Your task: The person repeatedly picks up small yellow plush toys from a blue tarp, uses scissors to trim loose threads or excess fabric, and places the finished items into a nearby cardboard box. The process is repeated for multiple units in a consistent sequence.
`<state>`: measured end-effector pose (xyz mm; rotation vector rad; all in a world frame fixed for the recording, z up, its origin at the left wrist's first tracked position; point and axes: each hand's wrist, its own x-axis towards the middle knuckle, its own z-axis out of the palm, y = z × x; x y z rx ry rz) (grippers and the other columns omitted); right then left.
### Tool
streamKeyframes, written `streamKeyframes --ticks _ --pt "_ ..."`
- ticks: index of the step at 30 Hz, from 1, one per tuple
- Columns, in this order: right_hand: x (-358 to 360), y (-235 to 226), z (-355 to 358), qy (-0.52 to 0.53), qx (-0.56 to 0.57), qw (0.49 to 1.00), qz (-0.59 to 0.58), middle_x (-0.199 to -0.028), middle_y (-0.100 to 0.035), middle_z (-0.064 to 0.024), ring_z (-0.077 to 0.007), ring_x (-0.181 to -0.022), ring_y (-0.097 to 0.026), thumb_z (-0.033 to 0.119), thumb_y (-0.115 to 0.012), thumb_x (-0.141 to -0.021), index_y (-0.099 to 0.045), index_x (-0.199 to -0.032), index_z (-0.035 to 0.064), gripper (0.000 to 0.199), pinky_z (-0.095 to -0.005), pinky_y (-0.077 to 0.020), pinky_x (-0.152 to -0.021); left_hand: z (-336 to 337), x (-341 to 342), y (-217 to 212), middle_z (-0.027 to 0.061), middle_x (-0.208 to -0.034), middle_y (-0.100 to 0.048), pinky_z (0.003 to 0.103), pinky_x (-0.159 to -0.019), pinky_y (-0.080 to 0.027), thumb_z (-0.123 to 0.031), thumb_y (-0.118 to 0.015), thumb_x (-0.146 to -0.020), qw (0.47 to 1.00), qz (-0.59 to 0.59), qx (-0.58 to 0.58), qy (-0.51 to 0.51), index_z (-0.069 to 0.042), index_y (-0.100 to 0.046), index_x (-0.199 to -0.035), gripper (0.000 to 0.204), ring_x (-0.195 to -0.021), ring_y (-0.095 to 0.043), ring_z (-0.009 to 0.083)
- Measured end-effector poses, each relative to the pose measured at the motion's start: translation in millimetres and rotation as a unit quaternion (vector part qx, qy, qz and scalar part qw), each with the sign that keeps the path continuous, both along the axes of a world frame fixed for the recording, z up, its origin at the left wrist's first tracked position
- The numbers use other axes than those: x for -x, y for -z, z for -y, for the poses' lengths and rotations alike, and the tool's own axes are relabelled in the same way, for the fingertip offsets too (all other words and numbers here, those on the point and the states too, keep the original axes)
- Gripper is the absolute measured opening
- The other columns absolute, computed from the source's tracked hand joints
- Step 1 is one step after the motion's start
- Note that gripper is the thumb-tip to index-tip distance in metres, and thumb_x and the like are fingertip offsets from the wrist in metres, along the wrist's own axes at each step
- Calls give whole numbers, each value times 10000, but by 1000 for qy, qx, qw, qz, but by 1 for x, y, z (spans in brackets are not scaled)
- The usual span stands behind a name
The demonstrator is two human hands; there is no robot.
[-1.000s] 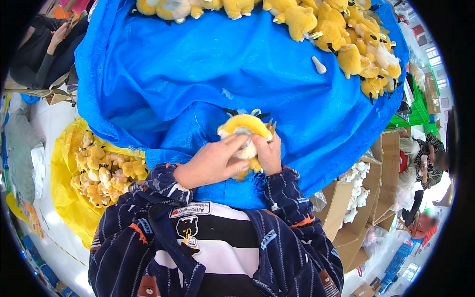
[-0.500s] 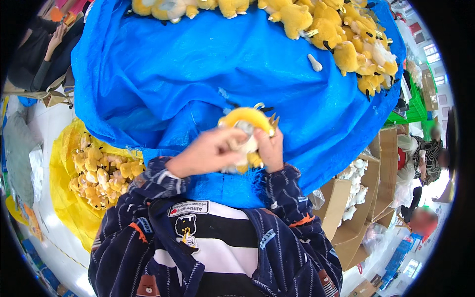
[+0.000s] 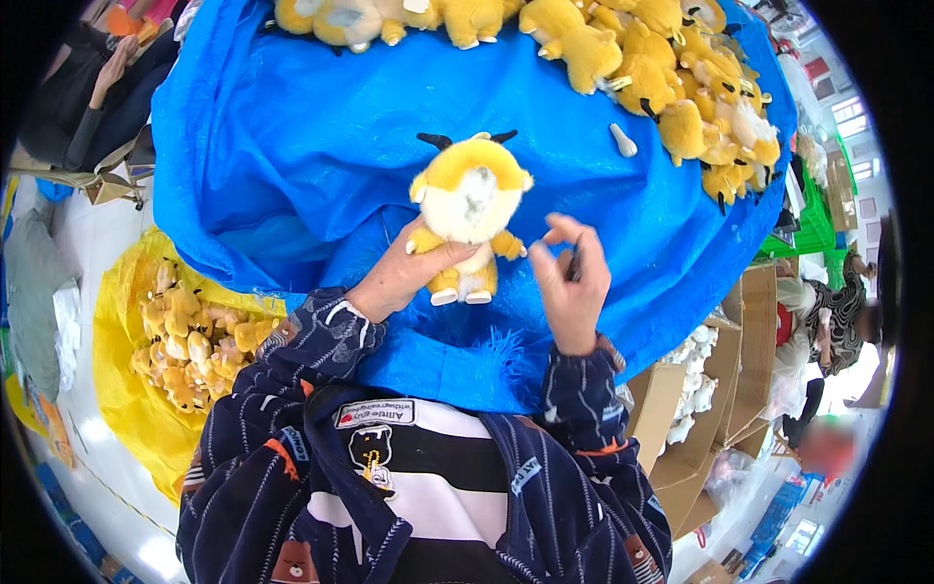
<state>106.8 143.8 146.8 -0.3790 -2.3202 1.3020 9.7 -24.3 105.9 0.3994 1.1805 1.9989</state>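
Above the blue sheet I hold a yellow and white plush toy [image 3: 471, 207] upright, facing me, with black horn-like bits on its head and a grey-white patch on its face. My left hand [image 3: 404, 271] grips it round the body from the left, thumb across its front. Just to the right, apart from the toy, is my right hand [image 3: 576, 282], raised with bent fingers. Something small and dark shows between those fingers; its kind cannot be made out.
Several like plush toys [image 3: 647, 68] lie along the far and right edge of the blue sheet [image 3: 321, 117], near a small whitish piece [image 3: 624, 141]. A yellow sheet [image 3: 122, 341] with more toys is at left, cardboard boxes [image 3: 657, 399] at right. A person [image 3: 107, 97] sits far left.
The toy has come upright with its front toward me. My right hand has let go of it and moved off to the right; the left has shifted to its body.
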Motion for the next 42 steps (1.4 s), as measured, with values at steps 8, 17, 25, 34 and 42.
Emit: streamKeyframes --ticks 8,17,25,34,42 --pt "-5 2 16 -107 -13 994 -9 -863 -609 -79 -196 -692 -611 53 -704 -736 -621 -954 61 234 -292 -467 -543 15 7 6 62 -1130 -592 285 -868 -466 -138 -625 -871 996 30 -11 -89 -23 -509 -1223 388 -1017 -576 145" --pt "-1 16 20 -110 -101 989 -21 -884 -624 -142 -269 -744 -623 29 -642 -808 -597 -1031 -22 234 -311 -497 -648 14 -7 -1 60 -1130 -593 278 -860 -470 -155 -624 -874 999 2 2 -39 -30 -510 -1225 390 -1016 -576 142" --pt "1 39 24 -68 600 796 42 -803 -588 -25 -28 -452 -327 137 -477 -911 -506 -1195 -50 340 -216 -396 -519 12 -10 10 57 -1108 -606 271 -835 -477 -158 -626 -876 998 0 20 -65 -18 -546 -1178 343 -984 -589 135" --pt "-10 23 47 -167 -130 977 18 -722 -640 -133 -165 -605 -645 81 -692 -784 -623 -953 24 191 -276 -474 -515 10 -6 8 55 -1129 -596 276 -848 -471 -165 -631 -877 994 4 15 -106 -24 -528 -1204 371 -1009 -575 130" --pt "-10 11 5 -59 -68 976 198 -699 -610 -93 -182 -609 -585 114 -665 -802 -621 -983 8 214 -295 -455 -557 16 -2 13 58 -1153 -586 280 -879 -455 -156 -638 -871 991 -23 35 -129 -26 -525 -1212 383 -1038 -564 141"
